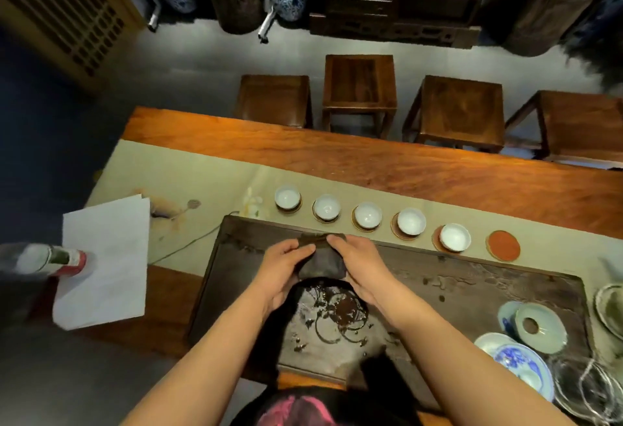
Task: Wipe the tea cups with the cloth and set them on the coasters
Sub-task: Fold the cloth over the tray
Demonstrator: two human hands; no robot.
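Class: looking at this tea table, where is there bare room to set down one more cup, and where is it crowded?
The empty red coaster, right of the five cups, is free. So is the wooden strip between the runner and the stools. The tray's right end is crowded with dishes.

Dim warm light, dark vignetted corners, fisheye bending at edges, soft blur

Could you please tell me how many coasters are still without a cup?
1: the red coaster at the right end of the row, past the five cups on theirs. The hands may hide another cup in the cloth.
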